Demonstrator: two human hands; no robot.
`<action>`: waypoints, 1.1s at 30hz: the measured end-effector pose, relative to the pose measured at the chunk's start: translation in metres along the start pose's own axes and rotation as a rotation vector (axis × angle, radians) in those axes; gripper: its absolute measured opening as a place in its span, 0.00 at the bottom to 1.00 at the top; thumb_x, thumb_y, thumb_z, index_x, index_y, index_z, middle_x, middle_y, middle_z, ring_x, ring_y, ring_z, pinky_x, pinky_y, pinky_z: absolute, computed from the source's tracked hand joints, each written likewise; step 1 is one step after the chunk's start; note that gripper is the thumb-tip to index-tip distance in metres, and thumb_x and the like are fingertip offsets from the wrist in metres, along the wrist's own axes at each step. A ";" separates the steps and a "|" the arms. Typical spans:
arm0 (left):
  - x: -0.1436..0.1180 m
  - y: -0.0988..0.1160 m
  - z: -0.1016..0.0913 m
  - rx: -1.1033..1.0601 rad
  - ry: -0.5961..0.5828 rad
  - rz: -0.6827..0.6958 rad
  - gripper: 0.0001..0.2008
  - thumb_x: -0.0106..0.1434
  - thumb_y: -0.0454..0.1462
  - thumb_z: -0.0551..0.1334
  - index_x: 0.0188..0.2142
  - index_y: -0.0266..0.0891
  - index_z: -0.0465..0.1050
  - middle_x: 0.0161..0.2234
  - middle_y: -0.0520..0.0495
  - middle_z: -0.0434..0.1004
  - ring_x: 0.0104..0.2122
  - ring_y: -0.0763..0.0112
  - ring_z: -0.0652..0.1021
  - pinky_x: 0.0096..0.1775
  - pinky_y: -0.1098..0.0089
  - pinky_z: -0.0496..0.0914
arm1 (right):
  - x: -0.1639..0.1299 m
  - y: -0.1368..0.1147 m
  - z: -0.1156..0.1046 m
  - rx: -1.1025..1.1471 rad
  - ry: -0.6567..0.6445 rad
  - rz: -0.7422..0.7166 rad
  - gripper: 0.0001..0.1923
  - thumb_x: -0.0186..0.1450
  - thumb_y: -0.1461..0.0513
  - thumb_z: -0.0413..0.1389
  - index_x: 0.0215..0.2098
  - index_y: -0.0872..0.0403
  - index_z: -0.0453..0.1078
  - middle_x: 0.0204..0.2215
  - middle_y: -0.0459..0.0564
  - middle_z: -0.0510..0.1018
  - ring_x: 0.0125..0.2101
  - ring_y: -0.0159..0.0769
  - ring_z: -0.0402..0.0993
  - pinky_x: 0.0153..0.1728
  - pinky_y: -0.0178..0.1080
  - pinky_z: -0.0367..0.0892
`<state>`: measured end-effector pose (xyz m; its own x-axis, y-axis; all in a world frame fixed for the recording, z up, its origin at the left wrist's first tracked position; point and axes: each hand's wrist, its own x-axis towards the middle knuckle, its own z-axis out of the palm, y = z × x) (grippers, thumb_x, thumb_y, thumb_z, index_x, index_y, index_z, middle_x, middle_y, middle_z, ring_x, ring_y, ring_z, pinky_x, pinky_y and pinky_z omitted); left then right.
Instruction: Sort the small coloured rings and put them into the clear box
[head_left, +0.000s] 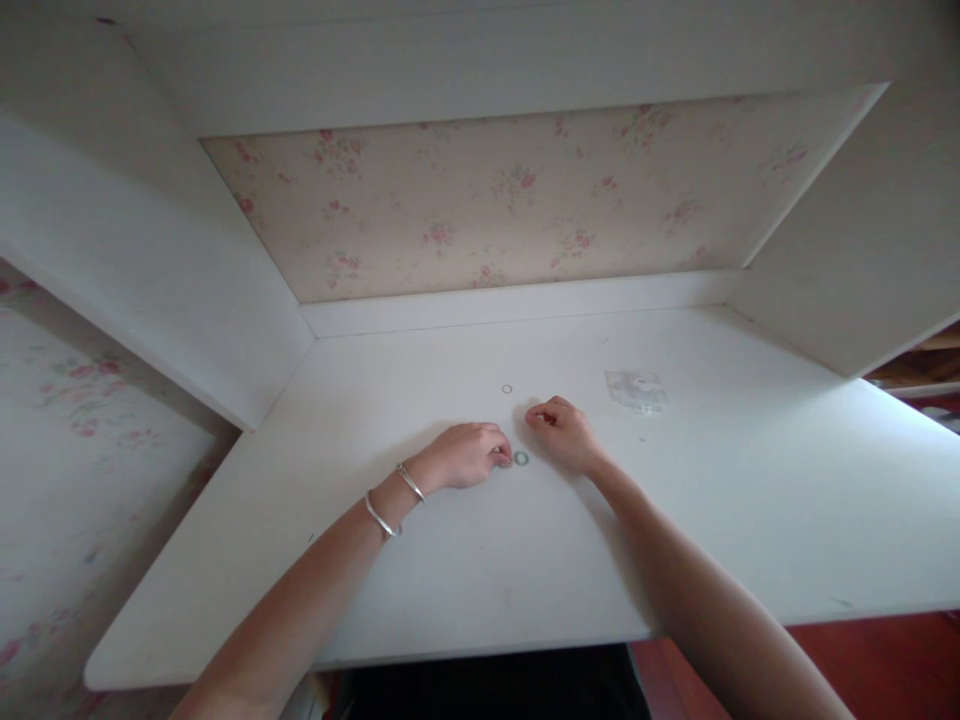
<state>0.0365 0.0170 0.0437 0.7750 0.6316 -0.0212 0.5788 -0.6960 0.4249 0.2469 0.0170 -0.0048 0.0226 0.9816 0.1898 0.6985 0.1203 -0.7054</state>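
Observation:
My left hand (471, 455) rests low over the white desk with its thumb and fingertips brought together. Just right of those fingertips lies a small pale green ring (521, 458), flat on the surface. What the left fingertips hold, if anything, is too small to make out. My right hand (566, 435) is up and to the right of the ring, fingers curled into a pinch. Anything inside that pinch cannot be made out. Farther back, between the hands, a thinner ring (507, 389) lies flat, touched by neither hand.
A clear plastic bag (636, 391) lies on the desk (465, 590) beyond my right hand. A white side panel (150, 240) stands at the left, another (847, 220) at the right. Behind is a floral back wall (480, 205), with a white shelf (480, 65) above.

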 end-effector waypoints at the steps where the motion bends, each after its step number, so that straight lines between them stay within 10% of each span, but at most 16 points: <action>1: 0.001 0.000 0.001 -0.008 -0.010 0.003 0.11 0.64 0.40 0.55 0.37 0.43 0.76 0.38 0.49 0.77 0.36 0.69 0.75 0.38 0.71 0.65 | 0.000 0.000 0.000 -0.002 -0.002 -0.001 0.12 0.61 0.58 0.52 0.32 0.53 0.76 0.29 0.46 0.72 0.27 0.29 0.66 0.31 0.34 0.59; 17: -0.009 -0.011 -0.006 -0.134 0.149 -0.048 0.09 0.62 0.39 0.57 0.33 0.41 0.76 0.34 0.49 0.77 0.35 0.69 0.74 0.38 0.71 0.65 | 0.004 0.002 0.004 -0.051 0.003 -0.035 0.12 0.62 0.58 0.51 0.35 0.53 0.76 0.30 0.47 0.72 0.28 0.30 0.67 0.32 0.34 0.59; 25: -0.034 -0.036 0.000 -0.690 0.270 -0.341 0.14 0.60 0.44 0.59 0.37 0.35 0.73 0.27 0.50 0.73 0.25 0.75 0.70 0.27 0.75 0.61 | 0.036 -0.011 0.016 -0.370 -0.127 -0.107 0.19 0.64 0.57 0.50 0.53 0.46 0.68 0.40 0.53 0.72 0.36 0.38 0.70 0.39 0.38 0.60; 33: -0.038 -0.049 0.006 -0.959 0.303 -0.475 0.19 0.55 0.48 0.62 0.40 0.35 0.72 0.26 0.53 0.69 0.18 0.82 0.58 0.20 0.76 0.50 | 0.055 -0.010 0.019 -0.404 -0.183 -0.125 0.12 0.64 0.59 0.51 0.35 0.51 0.77 0.35 0.52 0.74 0.35 0.35 0.70 0.38 0.35 0.60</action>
<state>-0.0195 0.0252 0.0178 0.3566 0.9123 -0.2014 0.2631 0.1087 0.9586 0.2273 0.0727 -0.0005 -0.1808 0.9776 0.1076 0.9115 0.2077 -0.3550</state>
